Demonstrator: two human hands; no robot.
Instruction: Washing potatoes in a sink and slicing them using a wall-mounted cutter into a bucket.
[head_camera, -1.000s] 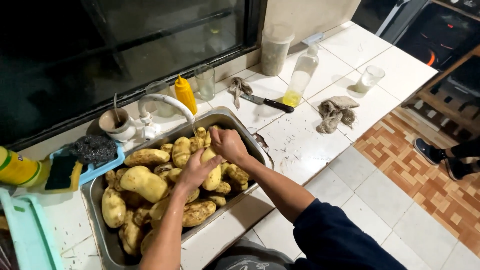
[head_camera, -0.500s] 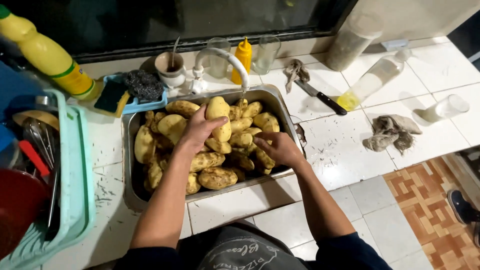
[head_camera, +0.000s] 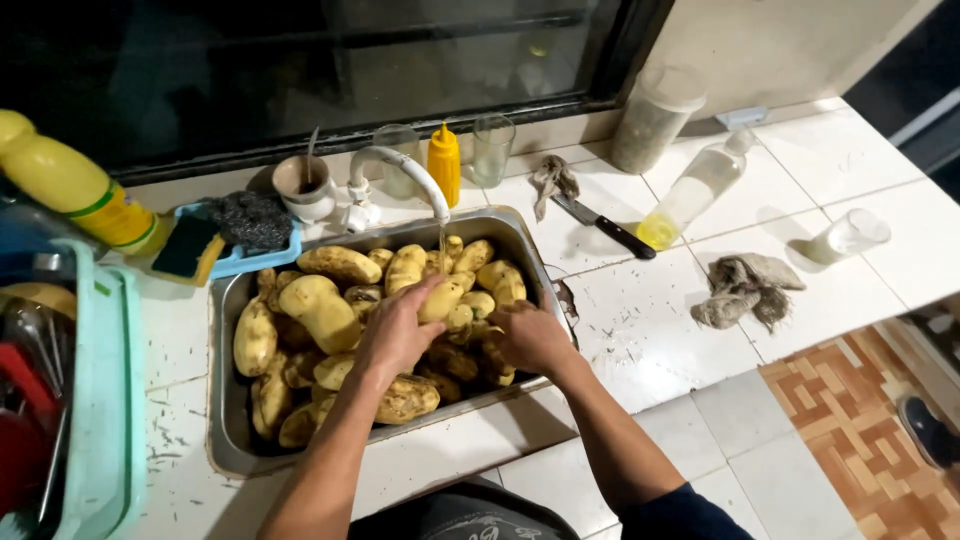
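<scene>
The white tiled counter carries a steel sink filled with potatoes. A white faucet runs a thin stream over them. The left hand is closed around one potato under the stream. The right hand rests curled on the pile; its grip cannot be determined.

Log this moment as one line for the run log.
left hand: holds potato under tap | right hand: on potatoes in sink | knife: on counter
</scene>
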